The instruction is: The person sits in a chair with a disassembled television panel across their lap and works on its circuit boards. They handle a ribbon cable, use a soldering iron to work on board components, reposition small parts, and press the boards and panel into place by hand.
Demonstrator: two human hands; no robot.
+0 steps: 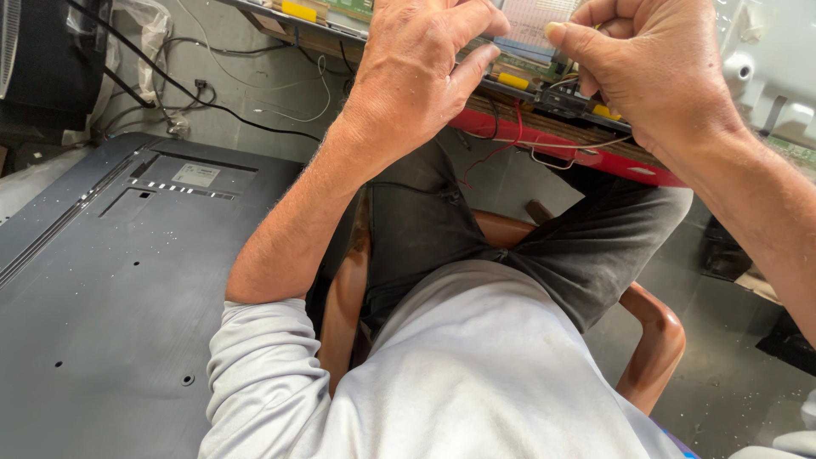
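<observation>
Grey back panel [110, 280] beside brown chair [659, 340].

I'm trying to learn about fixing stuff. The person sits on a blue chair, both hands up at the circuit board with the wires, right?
Not quite: the chair is brown, not blue, as the head view shows. The rest holds: the left hand and right hand are both up at the circuit board with its wires.

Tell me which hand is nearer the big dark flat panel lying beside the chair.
Left. The left hand is raised above and to the right of the dark panel, at the circuit board; the right hand works farther right, beyond the left.
</observation>
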